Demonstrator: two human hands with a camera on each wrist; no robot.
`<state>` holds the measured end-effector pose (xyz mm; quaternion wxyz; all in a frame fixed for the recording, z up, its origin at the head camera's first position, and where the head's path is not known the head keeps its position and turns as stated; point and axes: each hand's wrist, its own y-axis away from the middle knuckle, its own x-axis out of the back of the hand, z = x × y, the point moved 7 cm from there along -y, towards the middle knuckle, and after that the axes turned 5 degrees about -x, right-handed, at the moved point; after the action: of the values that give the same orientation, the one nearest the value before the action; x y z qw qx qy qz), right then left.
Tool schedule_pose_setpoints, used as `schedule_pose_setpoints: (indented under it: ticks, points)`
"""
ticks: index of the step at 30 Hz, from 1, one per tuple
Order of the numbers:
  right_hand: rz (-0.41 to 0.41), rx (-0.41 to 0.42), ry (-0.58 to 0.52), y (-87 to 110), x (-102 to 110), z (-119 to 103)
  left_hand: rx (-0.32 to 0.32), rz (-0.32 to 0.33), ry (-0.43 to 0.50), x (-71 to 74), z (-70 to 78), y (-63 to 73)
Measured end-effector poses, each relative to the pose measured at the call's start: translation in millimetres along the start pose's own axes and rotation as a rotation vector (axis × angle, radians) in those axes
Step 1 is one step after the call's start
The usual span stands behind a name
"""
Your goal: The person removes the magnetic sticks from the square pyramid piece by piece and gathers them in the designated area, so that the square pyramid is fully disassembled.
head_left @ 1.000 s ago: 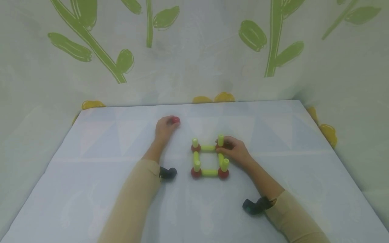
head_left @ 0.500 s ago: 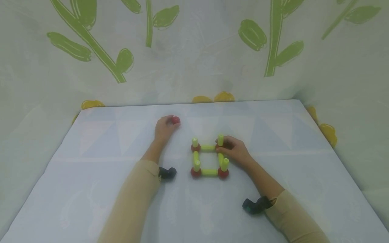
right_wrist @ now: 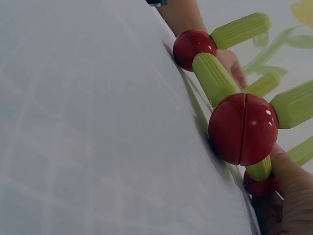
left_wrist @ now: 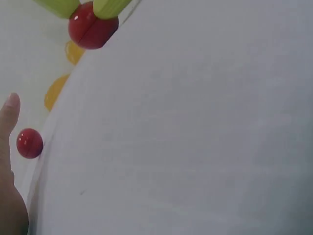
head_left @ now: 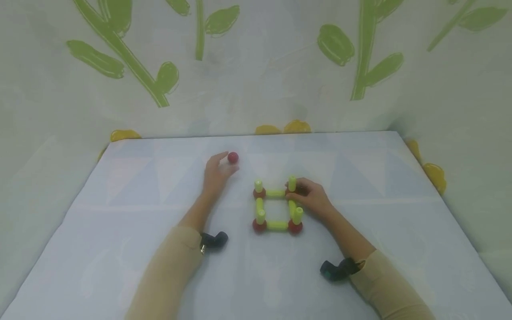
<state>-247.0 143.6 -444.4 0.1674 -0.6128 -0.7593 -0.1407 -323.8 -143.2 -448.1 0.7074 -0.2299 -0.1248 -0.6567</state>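
A loose red ball point(head_left: 233, 158) lies near the far side of the table. Around it, without gripping, my left hand point(head_left: 216, 175) has its thumb and fingers spread; the left wrist view shows the ball point(left_wrist: 30, 143) apart from the thumb point(left_wrist: 8, 122). A square frame of yellow-green rods point(head_left: 277, 226) joins red balls at its corners, and a short rod stands upright on each. My right hand point(head_left: 315, 199) pinches the far right corner ball point(head_left: 290, 191). In the right wrist view the near right ball point(right_wrist: 243, 129) partly covers that grip.
The white table point(head_left: 120, 249) has a faint pattern. Its far edge meets a pale wall point(head_left: 256, 80) printed with green leaves and yellow shapes. Black wrist cameras point(head_left: 216, 240) stick out at both sleeves.
My left hand's thumb and fingers have opened away from the loose red ball, which stays on the table. My right hand keeps its hold on the frame's corner.
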Motion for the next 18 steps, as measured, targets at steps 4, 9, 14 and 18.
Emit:
schedule_pose_setpoints:
  ticks: [4, 9, 14, 18]
  points:
    - [0.013, -0.014, 0.015, 0.8, 4, 2, -0.117, -0.065, 0.078, -8.1, 26.8, 18.8]
    - [0.007, 0.004, 0.002, 2.0, 6, 1, -0.251, -0.25, 0.118, -26.8, 56.6, 41.6]
    - [0.003, -0.001, -0.01, 2.6, 6, -2, -0.31, -0.4, 0.11, -45.9, 63.6, 55.8]
    - [0.001, -0.002, -0.023, 2.9, 6, -3, -0.397, -0.436, 0.096, -55.0, 65.4, 59.6]
